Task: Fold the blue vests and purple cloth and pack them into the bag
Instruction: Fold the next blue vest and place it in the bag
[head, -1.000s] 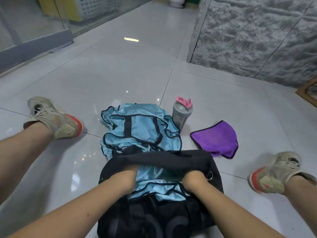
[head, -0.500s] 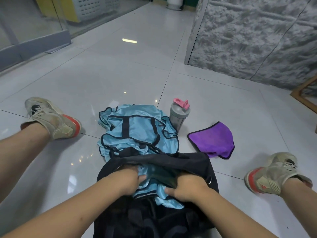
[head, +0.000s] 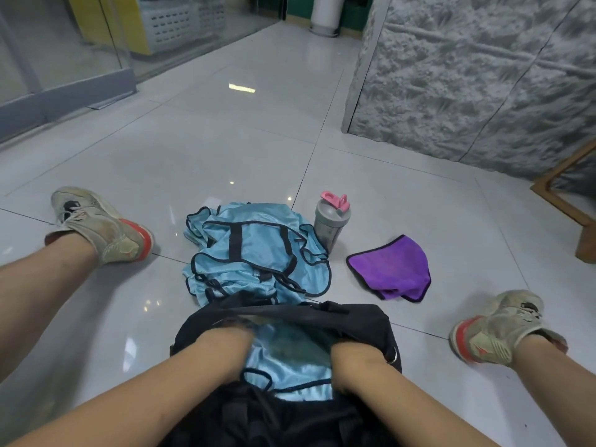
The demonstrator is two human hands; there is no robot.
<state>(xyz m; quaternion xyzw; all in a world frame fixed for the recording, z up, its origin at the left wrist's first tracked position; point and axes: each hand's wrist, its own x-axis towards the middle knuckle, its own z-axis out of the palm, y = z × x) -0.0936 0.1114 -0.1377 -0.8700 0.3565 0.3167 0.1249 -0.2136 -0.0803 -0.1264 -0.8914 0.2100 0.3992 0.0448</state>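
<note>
Two hands are inside the mouth of the black bag (head: 338, 321): my left hand (head: 222, 343) and right hand (head: 351, 356) press a blue vest (head: 287, 359) down into it. The fingers are hidden by the rim, so I cannot tell how they hold. I judge it best to push the vest flat to the bottom. The pile of blue vests (head: 254, 253) lies on the floor just beyond the bag; the purple cloth (head: 390, 266) lies at the right, near the shaker bottle (head: 330, 221). The floor (head: 193, 156) beyond gives room for folding.

One black bag (head: 348, 321); one purple cloth (head: 392, 269); one shaker bottle (head: 330, 222); two shoes (head: 103, 225); two hands (head: 225, 345); blue vests (head: 254, 250) heaped, uncountable.
</note>
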